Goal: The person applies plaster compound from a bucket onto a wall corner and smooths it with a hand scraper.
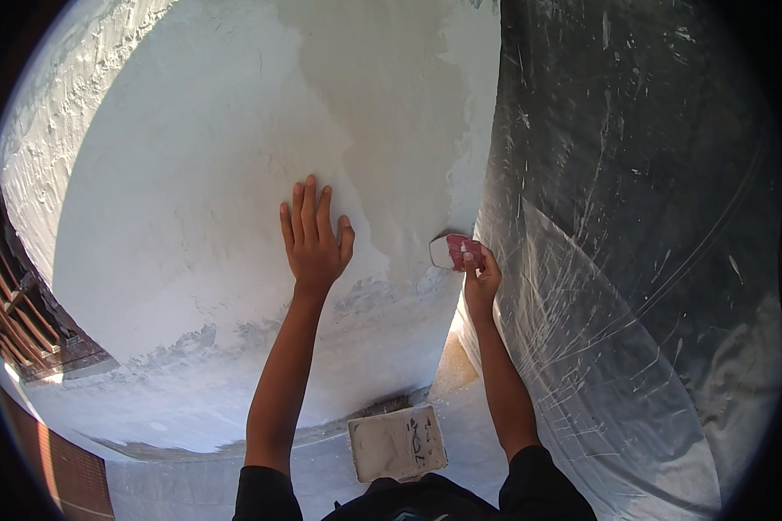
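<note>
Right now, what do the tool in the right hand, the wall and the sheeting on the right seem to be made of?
Tool: its pale, smooth flat part may be metal or plastic; the red part's material is unclear.
Wall: probably plaster or filler, mostly matte, judging by its patchy grey and white coats.
Sheeting: likely thin plastic, slightly glossy, since it creases and looks partly see-through.

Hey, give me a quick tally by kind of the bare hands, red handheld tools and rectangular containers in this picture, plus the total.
Bare hands: 2 (left hand, right hand)
Red handheld tool: 1
Rectangular container: 1
Total: 4
</note>
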Demonstrator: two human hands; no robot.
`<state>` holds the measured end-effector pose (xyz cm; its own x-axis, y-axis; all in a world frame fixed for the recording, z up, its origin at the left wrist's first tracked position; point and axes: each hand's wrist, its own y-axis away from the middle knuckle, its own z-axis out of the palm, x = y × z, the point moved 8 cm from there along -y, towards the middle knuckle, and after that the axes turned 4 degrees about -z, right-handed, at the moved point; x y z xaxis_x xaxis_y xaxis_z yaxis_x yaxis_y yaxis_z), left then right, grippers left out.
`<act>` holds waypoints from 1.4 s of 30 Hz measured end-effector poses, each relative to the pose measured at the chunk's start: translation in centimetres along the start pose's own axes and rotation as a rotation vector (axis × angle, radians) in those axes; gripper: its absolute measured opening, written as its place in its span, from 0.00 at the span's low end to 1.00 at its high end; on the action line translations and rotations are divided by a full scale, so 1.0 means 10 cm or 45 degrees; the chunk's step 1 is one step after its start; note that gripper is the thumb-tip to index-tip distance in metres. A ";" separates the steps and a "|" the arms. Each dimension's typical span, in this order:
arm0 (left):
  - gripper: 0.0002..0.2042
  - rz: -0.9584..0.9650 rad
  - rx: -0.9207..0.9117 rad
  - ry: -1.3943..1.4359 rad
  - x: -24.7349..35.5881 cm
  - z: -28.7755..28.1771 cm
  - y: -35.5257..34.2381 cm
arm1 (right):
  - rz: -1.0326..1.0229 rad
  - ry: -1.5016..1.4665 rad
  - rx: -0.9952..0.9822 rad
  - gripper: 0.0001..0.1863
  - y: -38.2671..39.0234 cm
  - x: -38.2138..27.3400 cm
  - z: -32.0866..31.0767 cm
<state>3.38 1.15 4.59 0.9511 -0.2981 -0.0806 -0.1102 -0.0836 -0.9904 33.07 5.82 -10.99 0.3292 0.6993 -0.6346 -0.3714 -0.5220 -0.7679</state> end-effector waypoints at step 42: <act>0.22 -0.006 0.017 -0.006 -0.03 -0.02 0.00 | 0.145 -0.391 0.112 0.11 -0.16 0.01 -0.01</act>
<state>3.02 1.09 4.64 0.9531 -0.2929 -0.0767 -0.1021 -0.0726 -0.9921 33.81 6.67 -9.89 0.0095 0.7605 -0.6493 -0.4684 -0.5703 -0.6748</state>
